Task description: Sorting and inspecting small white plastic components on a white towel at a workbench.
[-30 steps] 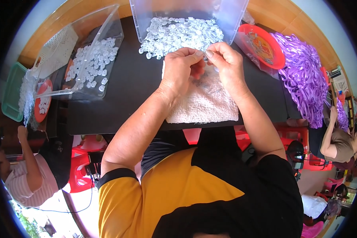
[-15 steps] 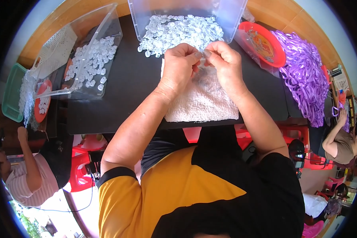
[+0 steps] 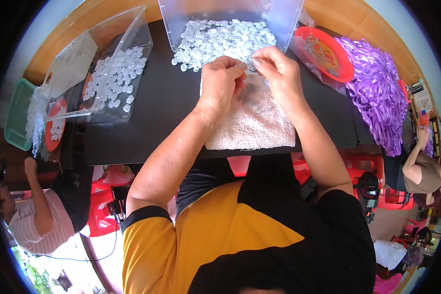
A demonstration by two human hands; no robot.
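Both hands are raised over a pale towel point(image 3: 259, 127) on the black table. My left hand point(image 3: 219, 83) is closed, thumb pressed to the fingers; whatever sits in that pinch is too small to make out. Just to its right, a small gap away, my right hand point(image 3: 281, 78) has thumb and forefinger tips close together. Anything between those tips is too small to name. Beyond the hands lies a heap of small clear-white plastic pieces point(image 3: 220, 41), spilling from the mouth of a clear plastic bin point(image 3: 169, 27).
On the left, a tilted clear box point(image 3: 141, 36) holds more pieces, near a green basket point(image 3: 15, 117). At right lie a red plate point(image 3: 345, 63) with small metallic-looking bits and a pile of purple ribbon straps point(image 3: 372, 93). Co-workers sit on both sides.
My hands, touching at the fingertips before, have come slightly apart. The right thumb and forefinger have lifted away from the left pinch. The co-worker at right has moved an arm.
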